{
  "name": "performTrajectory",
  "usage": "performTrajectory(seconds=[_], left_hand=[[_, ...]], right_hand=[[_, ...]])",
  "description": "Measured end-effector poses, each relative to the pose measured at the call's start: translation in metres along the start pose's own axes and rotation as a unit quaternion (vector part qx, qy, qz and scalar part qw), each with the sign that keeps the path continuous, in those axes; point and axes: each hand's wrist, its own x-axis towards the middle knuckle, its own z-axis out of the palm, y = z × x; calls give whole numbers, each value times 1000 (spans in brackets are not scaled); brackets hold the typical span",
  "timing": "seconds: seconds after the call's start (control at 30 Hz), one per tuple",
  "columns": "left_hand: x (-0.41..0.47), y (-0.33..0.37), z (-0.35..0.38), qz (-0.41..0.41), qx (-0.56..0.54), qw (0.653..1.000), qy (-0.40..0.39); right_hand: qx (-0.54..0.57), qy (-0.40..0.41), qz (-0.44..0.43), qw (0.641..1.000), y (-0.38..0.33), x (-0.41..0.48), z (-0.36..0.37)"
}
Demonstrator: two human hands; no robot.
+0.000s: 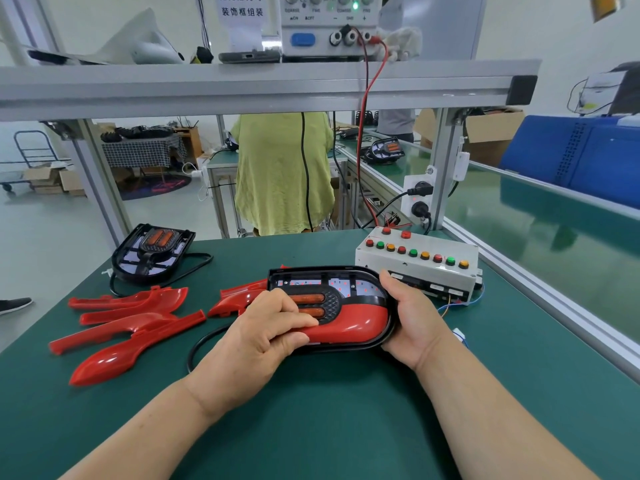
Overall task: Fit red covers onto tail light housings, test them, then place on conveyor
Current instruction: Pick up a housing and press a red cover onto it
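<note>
Red plastic cover (349, 322) sits on the black housing (329, 282), which both hands hold low over the green surface (346, 417). The left hand (263, 337) curls its fingers over the cover's narrow end, thumb at the near rim, gripping it. The right hand (412, 323) clasps the housing's rounded end, thumb along the far rim. Small red lights glow inside the housing, beyond the left knuckles.

High above the hands, a shelf sign (242, 8) reads 装饰框组装 on its lower line; the upper line is cut off. The power supply (329, 26) beside it is marked ON, OFF, COARSE and FINE, with a green lamp lit. Its red and black leads hang down behind the button box (419, 261), which stands just beyond the right hand with rows of red, green and amber buttons.

Far past the right hand an open cardboard box (491, 133) stands, contents hidden.

Loose covers (131, 317) lie overlapping left of the left hand, with a second housing (152, 251) beyond them. The surface's left edge runs close by these. Right of the right hand an aluminium rail (540, 296) bounds the surface, and the conveyor (540, 216) runs past it. Bare green surface lies between the forearms
</note>
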Motion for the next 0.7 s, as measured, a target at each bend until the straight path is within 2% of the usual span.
performTrajectory(seconds=[0.33,0.7], left_hand=[[0,-2,-1,-18,-29,999,-10],[0,0,3,-16,-14,1000,-6]], right_hand=[[0,-5,-4,1000,1,1,-1],[-13,0,-12,1000,2,0,1]])
